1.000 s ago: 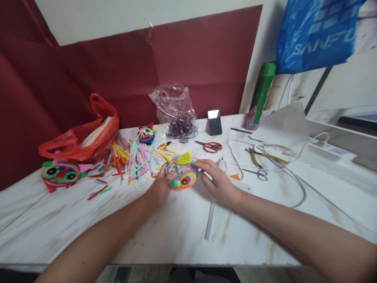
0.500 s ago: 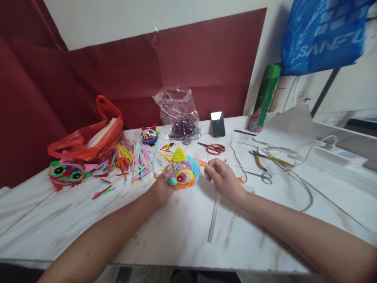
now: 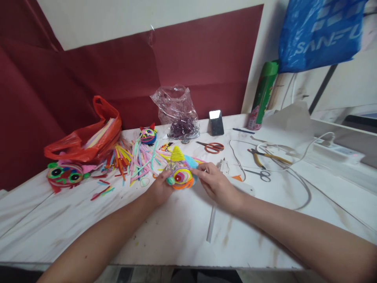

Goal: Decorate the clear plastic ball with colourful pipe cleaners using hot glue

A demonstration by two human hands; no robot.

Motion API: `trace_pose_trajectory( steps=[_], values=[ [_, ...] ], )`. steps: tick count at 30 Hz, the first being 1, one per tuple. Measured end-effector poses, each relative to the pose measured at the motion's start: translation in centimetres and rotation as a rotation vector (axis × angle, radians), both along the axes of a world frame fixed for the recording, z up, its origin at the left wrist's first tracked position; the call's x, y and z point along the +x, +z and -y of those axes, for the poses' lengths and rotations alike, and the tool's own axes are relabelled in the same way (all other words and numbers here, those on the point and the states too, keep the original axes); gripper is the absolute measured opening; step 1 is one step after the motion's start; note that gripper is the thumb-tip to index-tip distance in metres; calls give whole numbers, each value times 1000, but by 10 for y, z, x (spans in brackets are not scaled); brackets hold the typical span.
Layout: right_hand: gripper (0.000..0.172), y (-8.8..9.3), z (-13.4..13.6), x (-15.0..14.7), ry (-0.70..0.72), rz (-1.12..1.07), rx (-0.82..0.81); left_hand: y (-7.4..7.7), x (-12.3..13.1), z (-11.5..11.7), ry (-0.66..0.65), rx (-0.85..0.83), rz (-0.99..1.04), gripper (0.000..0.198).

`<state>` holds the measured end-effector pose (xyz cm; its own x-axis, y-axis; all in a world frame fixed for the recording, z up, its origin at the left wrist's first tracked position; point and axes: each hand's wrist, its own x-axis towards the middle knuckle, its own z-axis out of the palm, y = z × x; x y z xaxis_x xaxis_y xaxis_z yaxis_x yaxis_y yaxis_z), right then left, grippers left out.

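A round pipe-cleaner figure [image 3: 180, 173] with a yellow cone on top, a red and yellow spiral eye and a blue back sits between my hands on the white table [image 3: 176, 232]. My left hand [image 3: 160, 188] cups its left and lower side with the fingers curled on it. My right hand [image 3: 216, 184] reaches in from the right, thumb and forefinger pinched at the figure's blue right edge.
Loose coloured pipe-cleaner pieces [image 3: 135, 159], an orange bag [image 3: 85, 139], a flat big-eyed figure [image 3: 63, 175] and a small cat-faced ball [image 3: 148, 135] lie left. Behind are a clear bag [image 3: 176, 114], a phone [image 3: 215, 122], red scissors [image 3: 212, 147], pliers [image 3: 266, 156], small scissors [image 3: 259, 175], a green can [image 3: 262, 96].
My right hand, which had pulled back into a loose fist off the figure, has returned to its right edge. The figure has sunk a little toward the table.
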<state>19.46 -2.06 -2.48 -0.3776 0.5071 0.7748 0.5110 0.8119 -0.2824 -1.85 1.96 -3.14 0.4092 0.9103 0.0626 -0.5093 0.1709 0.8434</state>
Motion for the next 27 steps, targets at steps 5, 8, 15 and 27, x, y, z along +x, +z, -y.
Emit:
trace_pose_trajectory(
  steps=[5, 8, 15, 27],
  values=[
    [32, -1, -1, -2, 1, -95, -67, 0, 3, 0, 30, 37, -8, 38],
    [11, 3, -1, -2, -31, -227, -148, 0, 3, 0, 59, 58, -17, 51],
    [16, 3, -1, -2, -133, -323, -376, -2, 4, -2, 196, 92, -152, 63],
    [52, -20, -12, -11, 83, -479, -720, -4, 12, 8, 337, 253, -293, 75]
  ],
)
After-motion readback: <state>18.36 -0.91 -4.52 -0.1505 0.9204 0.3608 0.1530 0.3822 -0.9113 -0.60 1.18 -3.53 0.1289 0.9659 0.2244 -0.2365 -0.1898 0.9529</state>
